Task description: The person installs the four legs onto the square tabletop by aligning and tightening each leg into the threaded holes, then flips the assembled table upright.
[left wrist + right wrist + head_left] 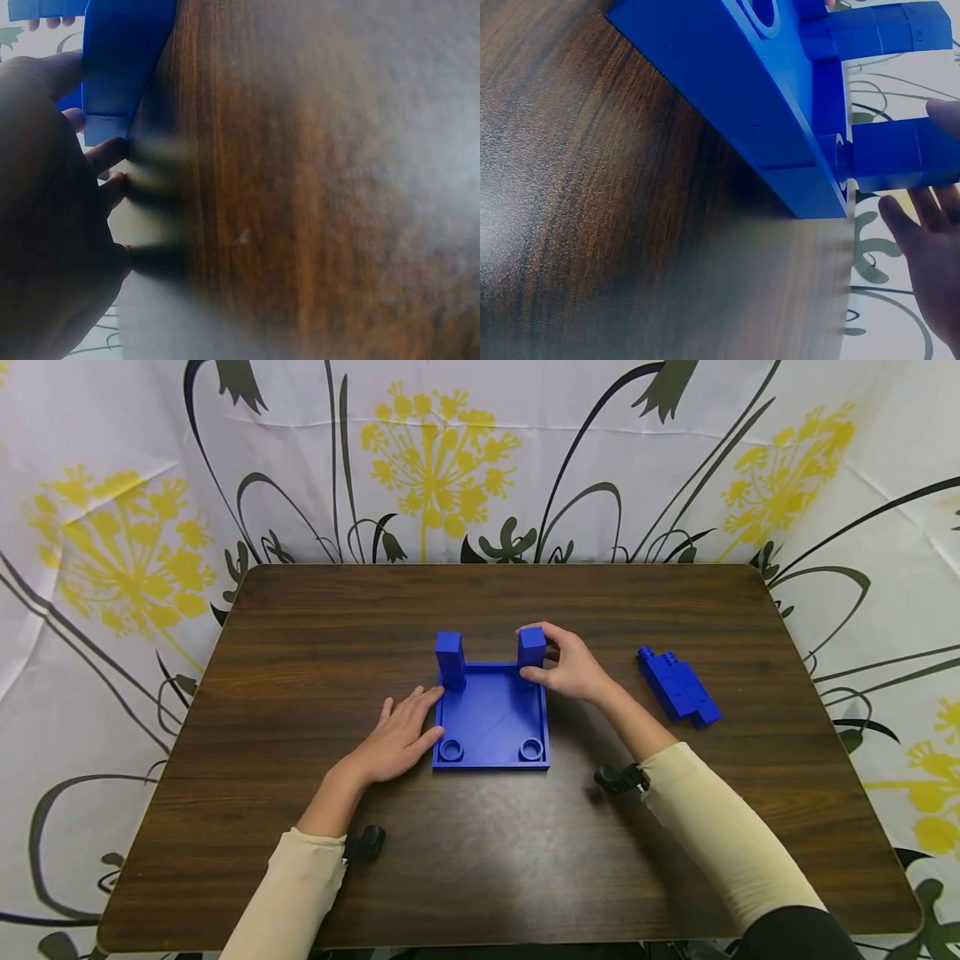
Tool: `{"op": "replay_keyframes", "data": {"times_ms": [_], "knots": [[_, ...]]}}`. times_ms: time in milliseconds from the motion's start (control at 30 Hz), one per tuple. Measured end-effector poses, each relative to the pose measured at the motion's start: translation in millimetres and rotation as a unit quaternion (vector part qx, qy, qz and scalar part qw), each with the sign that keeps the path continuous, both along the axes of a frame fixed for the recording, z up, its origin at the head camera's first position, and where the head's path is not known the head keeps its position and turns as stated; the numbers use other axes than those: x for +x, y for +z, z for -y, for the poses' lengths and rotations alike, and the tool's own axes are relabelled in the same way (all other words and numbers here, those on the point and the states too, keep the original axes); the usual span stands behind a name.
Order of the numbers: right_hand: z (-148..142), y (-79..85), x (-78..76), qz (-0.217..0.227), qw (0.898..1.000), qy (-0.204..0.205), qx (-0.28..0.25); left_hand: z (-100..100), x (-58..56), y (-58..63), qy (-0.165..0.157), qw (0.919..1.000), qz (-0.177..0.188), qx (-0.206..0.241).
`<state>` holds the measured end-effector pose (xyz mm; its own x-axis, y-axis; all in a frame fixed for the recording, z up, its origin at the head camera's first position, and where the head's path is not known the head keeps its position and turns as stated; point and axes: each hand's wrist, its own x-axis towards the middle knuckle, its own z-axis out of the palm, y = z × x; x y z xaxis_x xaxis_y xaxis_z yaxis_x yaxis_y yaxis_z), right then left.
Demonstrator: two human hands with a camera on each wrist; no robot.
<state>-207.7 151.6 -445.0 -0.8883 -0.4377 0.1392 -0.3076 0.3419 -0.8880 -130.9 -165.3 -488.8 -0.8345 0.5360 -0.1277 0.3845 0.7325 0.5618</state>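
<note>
A blue square tray (491,718) with a low rim lies on the table, round sockets in its two near corners. At its far left corner a blue square post (450,660) stands upright. My right hand (573,668) grips a second blue post (532,647) between thumb and fingers at the far right corner. In the right wrist view this post (889,154) meets the socket ring, with a narrow dark gap at its base. My left hand (397,739) rests with extended fingers against the tray's left side; its thumb touches the wall near the front.
To the right on the brown table (337,618) lie blue post pieces (678,689), side by side, with pegs at one end. A flowered curtain (300,460) hangs behind the table's far edge. A black wrist camera (621,778) sits under the right sleeve.
</note>
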Motion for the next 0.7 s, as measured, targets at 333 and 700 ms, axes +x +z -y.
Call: {"op": "replay_keyframes", "data": {"times_ms": [333, 700], "knots": [[0, 25.5, 10.4, 0.009, 0.997, 0.063, -0.054, 0, -0.4, -1.1, 0.000, 1.0000, -0.002, -0.003], [-5, 18.8, 6.3, 0.016, 0.997, 0.060, -0.046, -1, -0.6, -0.9, 0.000, 1.0000, -0.003, -0.002]]}}
